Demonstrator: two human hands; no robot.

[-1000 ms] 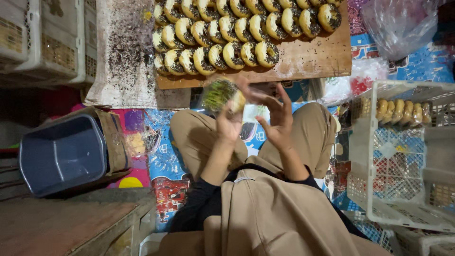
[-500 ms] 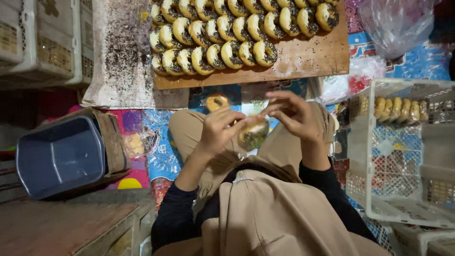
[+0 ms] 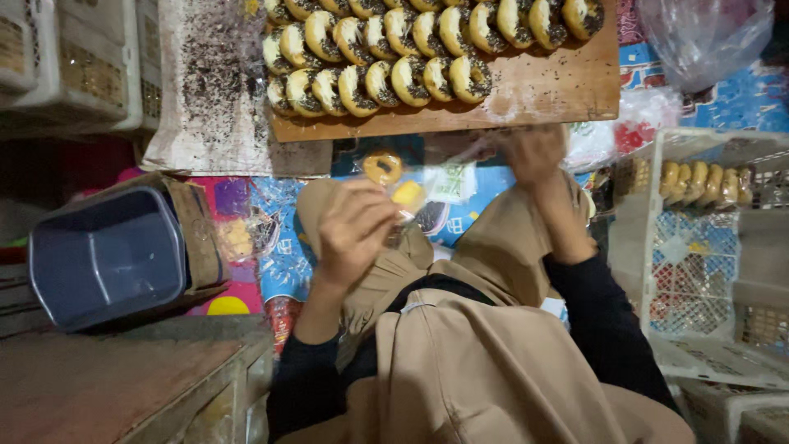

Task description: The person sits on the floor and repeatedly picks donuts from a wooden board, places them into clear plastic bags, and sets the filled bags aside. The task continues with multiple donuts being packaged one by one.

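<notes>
Nearest the camera, tan cloth covers the lap and knees, with dark sleeves running up to both hands. The left hand (image 3: 355, 233) is clenched around the lower end of a clear plastic bag (image 3: 427, 193), where a yellow doughnut (image 3: 408, 195) shows just beside the fingers. The right hand (image 3: 534, 152), blurred, pinches the same bag's upper edge, stretching it between the 2 hands above the knees. A second doughnut (image 3: 382, 167) lies just beyond. To the left sits a grey plastic tub (image 3: 107, 255). Farther off, a wooden board (image 3: 542, 90) carries rows of chocolate-sprinkled doughnuts (image 3: 378, 82). At the right, a white crate (image 3: 699, 247) holds more pastries.
</notes>
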